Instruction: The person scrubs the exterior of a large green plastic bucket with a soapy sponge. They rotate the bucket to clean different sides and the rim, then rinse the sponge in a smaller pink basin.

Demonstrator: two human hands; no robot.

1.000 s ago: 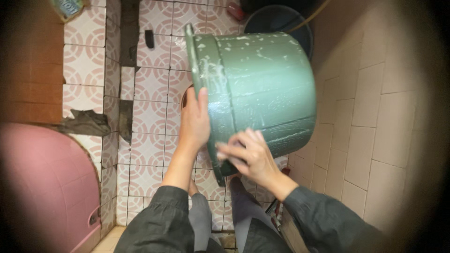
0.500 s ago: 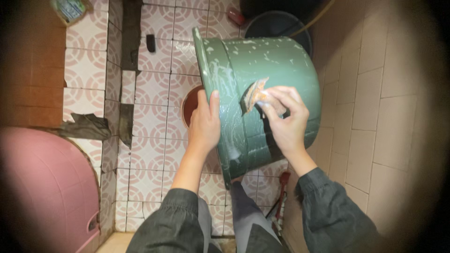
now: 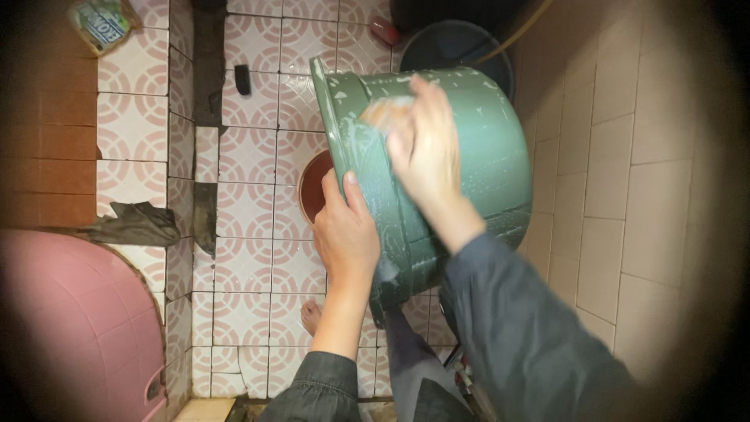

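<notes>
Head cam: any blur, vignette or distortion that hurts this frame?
Head view: heavy dark vignette around the edges; wide-lens bending of the tile lines on the wall. The right hand and the sponge under it are smeared with motion blur; the left hand on the rim of the green tub is sharper. Lighting is soft and warm, with no hard glare.
</notes>
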